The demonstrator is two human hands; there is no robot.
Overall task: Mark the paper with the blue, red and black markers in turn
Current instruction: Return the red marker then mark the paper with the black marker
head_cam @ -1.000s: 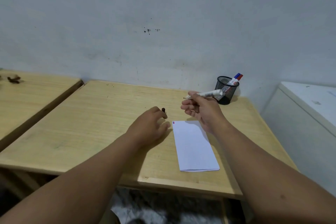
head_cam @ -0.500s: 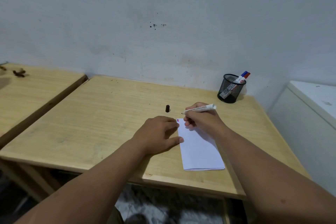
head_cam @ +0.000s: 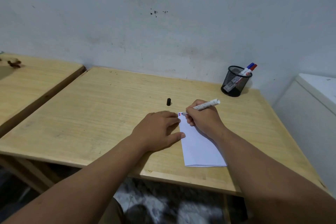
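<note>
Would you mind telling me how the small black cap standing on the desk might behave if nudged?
The black cap stands upright on a narrow base, so a nudge would probably tip it. Being round, it might then roll across the smooth desk. It looks small and likely light.

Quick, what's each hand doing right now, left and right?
Left hand: open, flat, pressing the left edge of the paper to the table.
Right hand: closed around the black marker, tip at the paper's top corner.

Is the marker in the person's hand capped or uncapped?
Uncapped. The marker in the right hand has its dark tip on the paper, and a black cap stands alone on the table.
</note>
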